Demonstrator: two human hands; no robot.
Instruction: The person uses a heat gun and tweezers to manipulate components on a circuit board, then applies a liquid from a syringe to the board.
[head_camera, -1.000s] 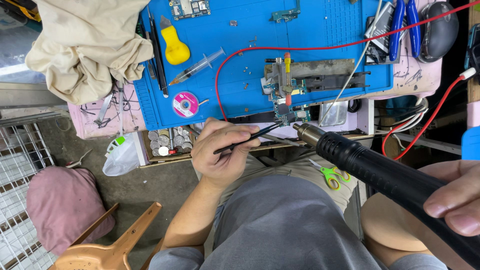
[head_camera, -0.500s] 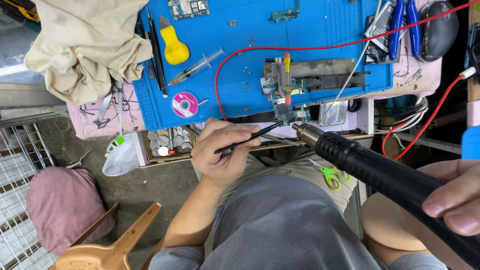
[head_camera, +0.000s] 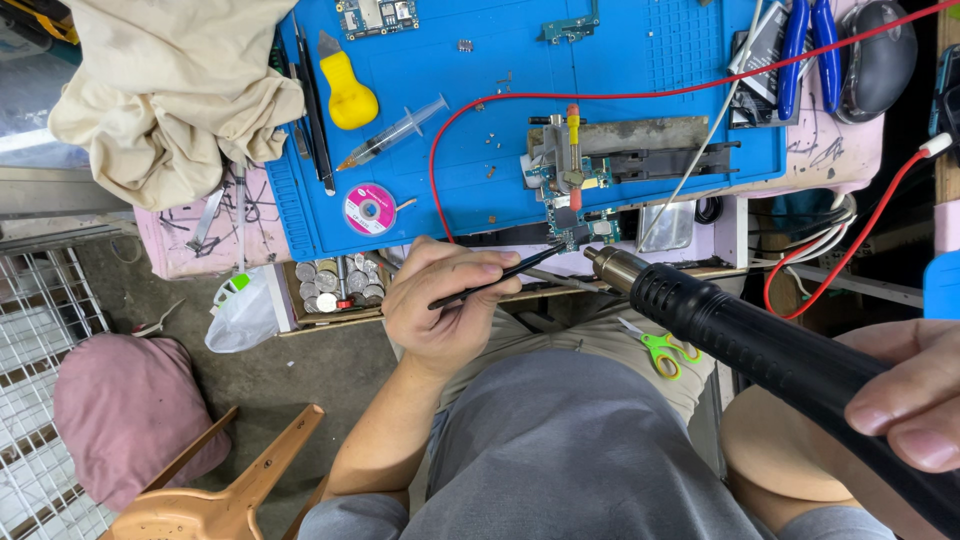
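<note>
**Tweezers and hot-air nozzle met at a clamped circuit board**

Your left hand (head_camera: 445, 305) pinched black tweezers (head_camera: 497, 279), its fingers (head_camera: 478, 272) closed around the shaft, the tips reaching the lower end of a small circuit board (head_camera: 572, 205) held in a metal clamp (head_camera: 640, 150) near the front edge of the blue mat (head_camera: 480, 110) on the worktop. Your right hand (head_camera: 915, 400), cut off by the frame's right edge, was wrapped with its fingers (head_camera: 885, 418) tight on the black handle of a hot-air tool (head_camera: 760, 350); its metal nozzle pointed at the same end of the board, just beside the tweezer tips. Whether the tips touched the board was too small to make out. A red wire (head_camera: 440, 170) looped across the mat, its far end running out of view at top right. A syringe (head_camera: 395, 133), a yellow scraper (head_camera: 348, 95) and a pink solder-wick reel (head_camera: 370, 209) lay to the left, near a crumpled beige cloth (head_camera: 165, 95). Green-handled scissors (head_camera: 662, 352) rested on your lap, partly hidden by the tool.
</note>
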